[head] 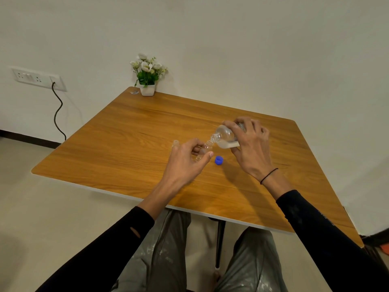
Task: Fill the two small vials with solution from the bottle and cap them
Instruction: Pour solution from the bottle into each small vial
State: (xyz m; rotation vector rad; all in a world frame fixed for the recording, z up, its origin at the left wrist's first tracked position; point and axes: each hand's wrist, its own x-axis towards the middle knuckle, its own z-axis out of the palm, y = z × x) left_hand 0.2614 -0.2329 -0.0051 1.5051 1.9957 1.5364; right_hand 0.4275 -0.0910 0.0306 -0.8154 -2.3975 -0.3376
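My right hand (pixel 250 148) grips a clear glass bottle (pixel 225 135), tipped over on its side with its open neck pointing left. The neck meets the mouth of a small clear vial (pixel 205 147), which my left hand (pixel 187 161) holds tilted between thumb and fingers. A second small vial (pixel 175 143) stands upright and uncapped on the wooden table (pixel 126 140), just left of my left hand. A blue cap (pixel 219 160) lies on the table between my hands. My fingers hide most of the held vial.
A white pot of white flowers (pixel 147 77) stands at the table's far left corner, with a small clear item (pixel 134 92) beside it. A wall socket (pixel 39 79) and black cable are at left. My knees are under the near edge.
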